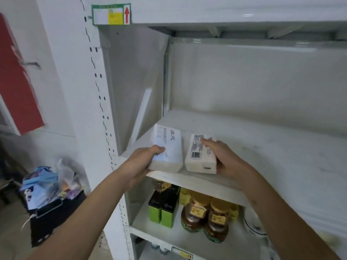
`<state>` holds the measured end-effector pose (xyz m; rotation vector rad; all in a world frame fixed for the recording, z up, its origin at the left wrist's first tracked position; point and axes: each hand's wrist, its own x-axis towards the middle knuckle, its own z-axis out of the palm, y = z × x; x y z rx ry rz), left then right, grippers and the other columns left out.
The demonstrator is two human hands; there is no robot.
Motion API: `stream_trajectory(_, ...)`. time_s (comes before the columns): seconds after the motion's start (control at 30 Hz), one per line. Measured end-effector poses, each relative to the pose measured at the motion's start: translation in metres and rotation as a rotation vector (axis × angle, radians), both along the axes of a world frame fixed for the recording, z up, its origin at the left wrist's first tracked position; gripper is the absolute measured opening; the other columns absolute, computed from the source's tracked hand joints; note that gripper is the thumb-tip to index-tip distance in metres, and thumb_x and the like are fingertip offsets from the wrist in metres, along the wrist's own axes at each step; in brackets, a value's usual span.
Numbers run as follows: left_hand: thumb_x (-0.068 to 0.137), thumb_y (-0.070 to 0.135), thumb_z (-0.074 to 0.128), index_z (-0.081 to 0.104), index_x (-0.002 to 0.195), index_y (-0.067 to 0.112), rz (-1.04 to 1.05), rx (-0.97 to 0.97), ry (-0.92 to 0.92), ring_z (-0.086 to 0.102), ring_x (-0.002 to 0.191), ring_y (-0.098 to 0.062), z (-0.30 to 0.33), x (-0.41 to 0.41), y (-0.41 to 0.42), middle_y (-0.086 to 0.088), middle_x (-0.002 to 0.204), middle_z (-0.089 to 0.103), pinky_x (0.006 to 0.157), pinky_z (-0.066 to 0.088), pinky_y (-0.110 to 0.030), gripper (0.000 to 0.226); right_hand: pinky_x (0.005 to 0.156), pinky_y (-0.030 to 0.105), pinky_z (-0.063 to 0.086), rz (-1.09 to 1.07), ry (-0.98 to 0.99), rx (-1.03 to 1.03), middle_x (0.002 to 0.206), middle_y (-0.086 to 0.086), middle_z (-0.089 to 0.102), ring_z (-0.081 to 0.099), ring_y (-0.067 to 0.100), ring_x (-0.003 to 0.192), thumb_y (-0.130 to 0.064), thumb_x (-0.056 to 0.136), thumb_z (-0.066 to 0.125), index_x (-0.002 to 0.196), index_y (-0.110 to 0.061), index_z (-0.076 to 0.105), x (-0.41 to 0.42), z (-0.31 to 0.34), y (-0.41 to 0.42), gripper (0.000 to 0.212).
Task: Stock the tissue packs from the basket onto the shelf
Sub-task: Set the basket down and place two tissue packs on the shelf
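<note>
Both hands, left (142,162) and right (223,156), each grip a pack (168,147) at mid-frame; slide them back squarely on the shelf (262,147).

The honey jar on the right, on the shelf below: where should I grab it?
Take the right honey jar by its gold lid and neck, coming from the front. It stands upright at the shelf's front edge; the other jar is tight on its left and the tissue shelf hangs close above.
</note>
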<state>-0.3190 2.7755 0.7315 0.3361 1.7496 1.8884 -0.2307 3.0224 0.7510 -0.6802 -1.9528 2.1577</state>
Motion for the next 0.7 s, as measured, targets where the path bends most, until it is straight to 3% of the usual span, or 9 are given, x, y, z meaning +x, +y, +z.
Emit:
stream_trajectory(0.07,0.076,0.039,0.077,0.073,0.120,0.011,-0.065,-0.025,0.012,0.076,0.107,-0.027,0.005,-0.026,0.006,-0.010,0.114,0.080,0.100,0.057,-0.042,0.052,0.058,0.035,0.063,-0.078,0.002,0.041,0.095,0.014,0.082,0.081,0.027,0.078,-0.032,0.093,0.074,0.120,-0.002,0.068,-0.021,-0.003,-0.001,0.041)
stream_trajectory(0.17,0.088,0.030,0.073,0.070,0.122,0.009,-0.113,-0.009,-0.036,0.075,0.108,-0.030,0.011,-0.058,0.020,-0.013,0.114,0.079,0.102,0.056,-0.045,0.040,0.075,0.044,0.064,-0.200,0.002,0.055,0.109,0.017,0.078,0.078,0.033,0.092,-0.035,0.090,0.077,0.125,-0.003,0.060,-0.045,-0.008,0.002,0.050)
stream_trajectory(0.27,0.090,0.032,0.071,0.069,0.124,0.010,-0.111,-0.077,-0.005,0.071,0.112,-0.034,0.016,-0.078,0.038,-0.014,0.118,0.077,0.105,0.053,-0.049,0.040,0.059,0.031,0.061,-0.219,-0.021,0.153,0.096,0.013,0.079,0.079,0.024,0.074,-0.042,0.095,0.069,0.116,-0.003,0.064,-0.062,-0.006,0.009,0.045)
stream_trajectory(0.37,0.094,0.037,0.065,0.073,0.118,0.012,-0.065,-0.187,0.192,0.070,0.111,-0.033,0.014,-0.085,0.050,-0.011,0.116,0.076,0.108,0.050,-0.049,0.035,0.074,0.031,0.051,-0.240,-0.108,0.454,0.107,0.013,0.069,0.068,0.027,0.085,-0.051,0.104,0.045,0.101,-0.007,0.060,-0.070,-0.003,0.013,0.047)
stream_trajectory(0.43,0.099,0.043,0.058,0.073,0.120,0.022,-0.058,-0.216,0.397,0.069,0.108,-0.017,0.009,-0.085,0.048,0.008,0.112,0.075,0.104,0.051,-0.039,0.033,0.083,0.035,0.044,-0.252,-0.116,0.618,0.106,0.010,0.063,0.060,0.026,0.091,-0.053,0.106,0.034,0.089,-0.014,0.055,-0.065,-0.005,0.013,0.048)
stream_trajectory(0.5,0.095,0.058,0.057,0.068,0.125,0.035,-0.104,-0.225,0.508,0.067,0.102,0.004,0.003,-0.082,0.037,0.022,0.110,0.074,0.091,0.051,-0.023,0.039,0.084,0.028,0.042,-0.245,-0.057,0.643,0.103,-0.005,0.060,0.059,0.013,0.095,-0.056,0.105,0.034,0.089,-0.024,0.051,-0.046,-0.011,0.010,0.040)
stream_trajectory(0.57,0.083,0.068,0.065,0.064,0.122,0.047,-0.165,-0.235,0.568,0.065,0.100,0.015,-0.005,-0.082,0.023,0.035,0.111,0.071,0.079,0.050,-0.009,0.043,0.081,0.002,0.038,-0.172,0.030,0.612,0.101,-0.036,0.059,0.057,-0.020,0.093,-0.060,0.100,0.045,0.096,-0.043,0.051,-0.022,-0.019,0.004,0.019)
stream_trajectory(0.6,0.077,0.066,0.072,0.061,0.123,0.049,-0.192,-0.239,0.590,0.065,0.103,0.015,-0.008,-0.083,0.017,0.038,0.114,0.069,0.079,0.052,-0.007,0.050,0.081,0.000,0.041,-0.101,0.057,0.609,0.102,-0.046,0.060,0.055,-0.028,0.096,-0.060,0.095,0.052,0.103,-0.050,0.052,-0.012,-0.022,-0.001,0.013)
stream_trajectory(0.7,0.071,0.049,0.087,0.048,0.145,0.040,-0.230,-0.310,0.627,0.066,0.116,0.000,-0.014,-0.090,0.015,0.025,0.129,0.068,0.102,0.053,-0.022,0.084,0.082,0.002,0.049,0.046,0.032,0.653,0.111,-0.057,0.054,0.056,-0.027,0.105,-0.046,0.088,0.071,0.115,-0.056,0.043,0.002,-0.029,-0.010,0.040)
